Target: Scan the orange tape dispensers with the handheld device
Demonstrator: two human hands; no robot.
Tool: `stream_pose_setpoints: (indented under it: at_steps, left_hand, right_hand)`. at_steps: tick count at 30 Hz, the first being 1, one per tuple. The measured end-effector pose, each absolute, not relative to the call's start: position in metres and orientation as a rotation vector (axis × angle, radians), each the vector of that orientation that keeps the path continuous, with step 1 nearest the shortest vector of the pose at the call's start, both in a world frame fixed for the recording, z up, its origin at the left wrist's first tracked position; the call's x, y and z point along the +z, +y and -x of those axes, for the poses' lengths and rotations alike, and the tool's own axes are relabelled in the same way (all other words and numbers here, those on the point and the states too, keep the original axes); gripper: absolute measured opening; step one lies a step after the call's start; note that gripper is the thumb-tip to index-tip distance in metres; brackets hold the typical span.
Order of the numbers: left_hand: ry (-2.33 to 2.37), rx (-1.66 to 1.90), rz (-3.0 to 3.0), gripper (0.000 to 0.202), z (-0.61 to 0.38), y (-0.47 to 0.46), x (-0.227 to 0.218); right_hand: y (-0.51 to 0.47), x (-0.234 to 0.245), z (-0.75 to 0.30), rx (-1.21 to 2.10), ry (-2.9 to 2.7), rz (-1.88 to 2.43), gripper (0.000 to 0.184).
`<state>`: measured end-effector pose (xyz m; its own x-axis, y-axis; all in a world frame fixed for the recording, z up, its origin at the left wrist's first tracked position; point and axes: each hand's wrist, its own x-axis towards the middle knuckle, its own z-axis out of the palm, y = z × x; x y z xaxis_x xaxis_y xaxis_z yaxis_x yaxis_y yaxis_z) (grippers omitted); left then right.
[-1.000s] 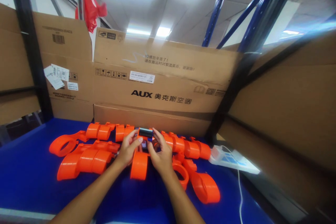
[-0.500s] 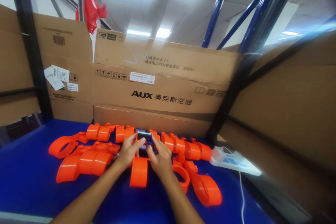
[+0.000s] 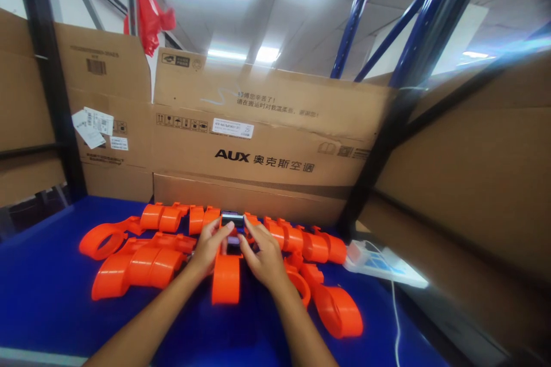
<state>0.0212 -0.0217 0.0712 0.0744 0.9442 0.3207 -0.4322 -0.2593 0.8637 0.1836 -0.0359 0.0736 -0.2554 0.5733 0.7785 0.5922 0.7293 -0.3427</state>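
Both my hands meet at the middle of a blue table (image 3: 43, 287). My left hand (image 3: 209, 249) and my right hand (image 3: 262, 255) pinch a small black block (image 3: 232, 219) between their fingertips, seated at the top of an orange plastic part (image 3: 227, 278) that lies lengthwise towards me. Fingers of both hands are curled round that part's upper end. Several more orange plastic parts (image 3: 142, 264) lie to the left, behind and to the right (image 3: 336, 307) of my hands.
Large cardboard boxes (image 3: 267, 137) stand along the back and right of the table. A white power strip (image 3: 383, 266) with a cable lies at the right. Black and blue rack posts (image 3: 47, 80) rise at both sides.
The black block has come down a little and sits lower against the orange part. My fingers have closed in over it. The other parts have not moved.
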Motion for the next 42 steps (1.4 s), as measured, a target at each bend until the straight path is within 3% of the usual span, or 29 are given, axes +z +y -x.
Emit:
stream_pose_setpoints:
  at_steps: [8,22,33,42]
  left_hand:
    - [0.555,1.444,-0.859,0.035,-0.027,-0.021,0.070]
    - [0.536,1.425,-0.880,0.028,-0.022,-0.026,0.082]
    - [0.593,1.374,-0.951,0.032,-0.019,-0.018,0.076]
    - [0.593,1.400,-1.115,0.035,-0.018,-0.018,0.068]
  right_hand:
    - [-0.033,0.073,-0.190,-0.119,-2.029,0.867,0.049]
    - [-0.034,0.056,-0.176,-0.421,-1.976,0.889,0.056]
    - [-0.034,0.054,-0.175,-0.431,-1.970,0.851,0.045]
    - [-0.038,0.075,-0.185,-0.180,-1.970,0.831,0.031]
